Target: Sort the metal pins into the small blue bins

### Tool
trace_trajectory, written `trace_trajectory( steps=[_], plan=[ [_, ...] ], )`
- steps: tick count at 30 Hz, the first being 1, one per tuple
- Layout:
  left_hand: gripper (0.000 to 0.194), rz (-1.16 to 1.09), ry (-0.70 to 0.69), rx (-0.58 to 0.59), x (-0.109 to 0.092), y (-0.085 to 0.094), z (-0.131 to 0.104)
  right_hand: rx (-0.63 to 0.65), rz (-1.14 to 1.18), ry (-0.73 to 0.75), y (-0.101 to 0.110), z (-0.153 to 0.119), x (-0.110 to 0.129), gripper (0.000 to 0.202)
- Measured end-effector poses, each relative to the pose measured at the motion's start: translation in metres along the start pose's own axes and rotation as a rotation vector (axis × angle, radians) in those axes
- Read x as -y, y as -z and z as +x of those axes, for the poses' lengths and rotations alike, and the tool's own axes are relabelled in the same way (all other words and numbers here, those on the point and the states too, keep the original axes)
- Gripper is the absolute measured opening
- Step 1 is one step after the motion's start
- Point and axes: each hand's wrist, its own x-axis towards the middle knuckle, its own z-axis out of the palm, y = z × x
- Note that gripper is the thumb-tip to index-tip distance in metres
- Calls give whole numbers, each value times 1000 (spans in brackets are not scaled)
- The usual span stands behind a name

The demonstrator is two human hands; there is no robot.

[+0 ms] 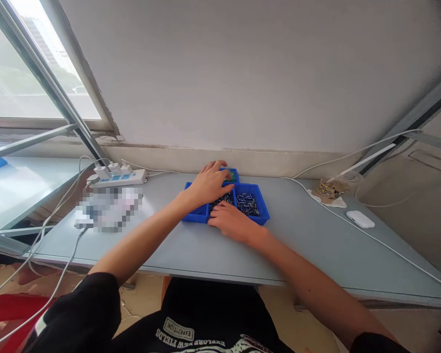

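My left hand reaches across the blue bins, its fingers apart near the small back bin of green pieces. Its thumb hangs over the middle bin, and nothing shows in its grasp. My right hand rests at the front of that middle bin, fingers bent inward by small dark parts. Whatever its fingertips may hold is hidden or too small to name. To the right, a blue bin contains many small silver and black pin-like pieces. The left blue bin is partly covered by my left wrist.
A white power strip with plugged-in chargers stands at the back left of the grey table. Blurred items lie before it. On the right are a brown patterned packet, a white case and a long cable.
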Motion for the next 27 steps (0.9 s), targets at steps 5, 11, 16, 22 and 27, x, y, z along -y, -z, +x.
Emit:
trace_trajectory(
  steps=[5, 11, 16, 22, 27],
  plan=[
    [35, 58, 52, 66, 32, -19, 12, -11, 28, 14, 5, -1, 0, 22],
    [39, 125, 74, 263, 98, -14, -5, -9, 38, 10, 9, -1, 3, 24],
    [34, 87, 41, 230, 102, -21, -7, 12, 46, 46, 11, -1, 4, 25],
    [23, -49, 75, 117, 103, -38, -4, -5, 66, 70, 10, -2, 1, 26],
    [25, -83, 112, 121, 104, -39, -6, -6, 95, 71, 8, -2, 2, 26]
  ],
)
